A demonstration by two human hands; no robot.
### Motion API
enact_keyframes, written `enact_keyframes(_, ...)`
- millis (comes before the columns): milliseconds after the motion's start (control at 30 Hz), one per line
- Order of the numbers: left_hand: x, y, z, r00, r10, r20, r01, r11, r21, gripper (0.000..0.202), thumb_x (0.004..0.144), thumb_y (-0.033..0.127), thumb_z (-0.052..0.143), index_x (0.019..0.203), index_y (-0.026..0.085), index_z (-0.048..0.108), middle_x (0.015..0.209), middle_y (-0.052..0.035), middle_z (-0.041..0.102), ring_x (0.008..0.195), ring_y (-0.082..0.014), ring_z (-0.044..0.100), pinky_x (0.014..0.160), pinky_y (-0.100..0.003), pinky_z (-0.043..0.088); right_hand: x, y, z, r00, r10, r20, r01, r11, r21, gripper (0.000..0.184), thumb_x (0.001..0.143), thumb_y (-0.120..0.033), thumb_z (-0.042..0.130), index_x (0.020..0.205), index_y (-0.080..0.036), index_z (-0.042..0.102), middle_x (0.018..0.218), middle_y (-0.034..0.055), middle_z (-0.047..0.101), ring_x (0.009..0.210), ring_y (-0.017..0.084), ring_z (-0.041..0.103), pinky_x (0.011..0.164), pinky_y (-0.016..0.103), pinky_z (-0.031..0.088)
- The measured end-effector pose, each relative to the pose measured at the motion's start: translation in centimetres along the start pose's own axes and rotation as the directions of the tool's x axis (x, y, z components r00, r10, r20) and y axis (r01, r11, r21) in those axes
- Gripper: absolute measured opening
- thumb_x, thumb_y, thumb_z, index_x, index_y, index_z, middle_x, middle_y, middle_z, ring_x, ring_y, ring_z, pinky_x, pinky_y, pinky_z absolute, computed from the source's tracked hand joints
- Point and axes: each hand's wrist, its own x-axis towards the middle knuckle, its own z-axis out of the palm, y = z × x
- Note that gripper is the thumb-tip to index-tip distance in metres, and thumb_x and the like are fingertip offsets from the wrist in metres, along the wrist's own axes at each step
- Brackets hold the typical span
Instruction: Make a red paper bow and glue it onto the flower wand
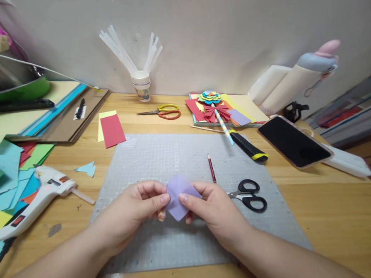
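Observation:
A small purple piece of paper [180, 192] is held up between both hands, over a grey cutting mat [147, 157]. My left hand [141, 203] pinches its left edge between thumb and fingers. On the other side, my right hand [211, 206] grips the paper, the thumb lying on its front face. Faint crease lines seem to run across the sheet. Just right of my right hand lie black-handled scissors [252, 196], their blades partly hidden behind it. A dark red pencil [211, 168] rests on the mat beyond the hands.
At left are a white glue gun [42, 202] and coloured paper scraps [6, 175]. Red paper [113, 130], red-and-yellow-handled scissors [165, 111] and a cup of white sticks [141, 87] stand farther back. A paper flower [210, 98], a black-and-yellow handle [249, 147] and a phone [294, 141] are at right.

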Motion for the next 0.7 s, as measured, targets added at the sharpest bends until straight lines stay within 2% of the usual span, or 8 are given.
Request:
enact_keyframes(133, -0.11, 0.03, -0.07, 1.0, -0.021, 0.001, 0.021, 0.999, -0.035, 0.022, 0.068, 0.032, 0.079, 0.07, 0.017, 0.064, 0.056, 0.0059, 0.057, 0.052, -0.0049, 0.047, 0.055, -0.018, 0.035, 0.0, -0.01, -0.08, 1.0, -0.006, 0.018, 0.006, 1.0, 0.015, 0.033, 0.074, -0.046, 0.069, 0.077, -0.013, 0.068, 0.068, 0.0017, 0.061, 0.06, 0.011, 0.052, 0.052, 0.023, 0.044)
enact_keyframes(267, -0.1, 0.08, -0.17, 0.997, 0.048, -0.063, -0.04, 0.992, 0.116, 0.02, 0.07, 0.032, 0.077, 0.072, 0.017, 0.065, 0.062, 0.0054, 0.059, 0.054, -0.0052, 0.045, 0.054, -0.018, 0.033, 0.08, 0.0, -0.07, 0.998, -0.007, 0.055, 0.007, 1.0, -0.002, 0.031, 0.076, -0.044, 0.069, 0.076, -0.013, 0.068, 0.067, 0.0008, 0.061, 0.057, 0.009, 0.051, 0.053, 0.022, 0.044)
enact_keyframes(400, 0.03, 0.1, -0.08, 0.989, 0.107, -0.098, -0.083, 0.971, 0.226, 0.018, 0.072, 0.032, 0.074, 0.071, 0.017, 0.064, 0.06, 0.0058, 0.057, 0.054, -0.006, 0.043, 0.053, -0.019, 0.032, 0.19, 0.2, -0.06, 0.999, -0.021, 0.04, 0.022, 0.999, -0.027, 0.031, 0.077, -0.044, 0.068, 0.077, -0.013, 0.069, 0.068, 0.0009, 0.061, 0.058, 0.009, 0.051, 0.055, 0.022, 0.043)
enact_keyframes(533, 0.0, 0.18, 0.13, 0.986, 0.129, -0.105, -0.102, 0.967, 0.235, 0.02, 0.069, 0.033, 0.075, 0.067, 0.017, 0.063, 0.057, 0.0056, 0.056, 0.052, -0.0068, 0.042, 0.052, -0.02, 0.032, 0.13, 0.24, -0.03, 0.999, -0.01, 0.031, 0.011, 0.999, -0.037, 0.033, 0.074, -0.046, 0.069, 0.078, -0.014, 0.07, 0.067, 0.0005, 0.061, 0.058, 0.01, 0.051, 0.056, 0.023, 0.043)
enact_keyframes(700, -0.03, 0.3, 0.21, 0.988, 0.115, -0.102, -0.09, 0.971, 0.223, 0.021, 0.067, 0.033, 0.075, 0.067, 0.017, 0.062, 0.06, 0.0038, 0.06, 0.055, -0.0089, 0.049, 0.055, -0.021, 0.036, 0.03, 0.1, 0.0, 1.0, -0.008, 0.026, 0.009, 0.999, -0.034, 0.031, 0.073, -0.046, 0.07, 0.076, -0.015, 0.07, 0.067, 0.0002, 0.06, 0.059, 0.01, 0.051, 0.057, 0.024, 0.043)
